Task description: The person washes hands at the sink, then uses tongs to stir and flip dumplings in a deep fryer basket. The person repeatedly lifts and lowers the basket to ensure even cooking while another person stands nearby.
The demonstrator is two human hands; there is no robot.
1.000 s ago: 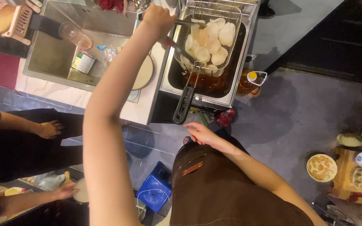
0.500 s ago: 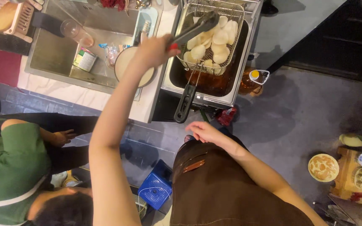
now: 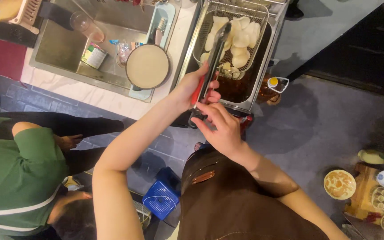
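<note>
My left hand (image 3: 191, 91) grips red-handled metal tongs (image 3: 216, 49) whose tips reach into a wire fryer basket (image 3: 250, 12). The basket holds several pale puffed crackers (image 3: 241, 40) and sits over dark oil in a steel fryer (image 3: 263, 73). My right hand (image 3: 221, 129) is just below the left, its fingers curled at the end of the basket's black handle (image 3: 193, 122). I wear a brown apron (image 3: 227, 200).
Left of the fryer, a steel sink (image 3: 54, 49) holds a round pan (image 3: 147, 66), a can (image 3: 93, 55) and a glass (image 3: 83, 22). An oil bottle (image 3: 274, 84) stands beside the fryer. A person in green (image 3: 18, 178) crouches lower left. A blue stool (image 3: 158, 200) is on the floor.
My left hand drew back from over the basket to its near edge with the tongs. My right hand rose from my waist to the basket handle. The person in green moved further into view.
</note>
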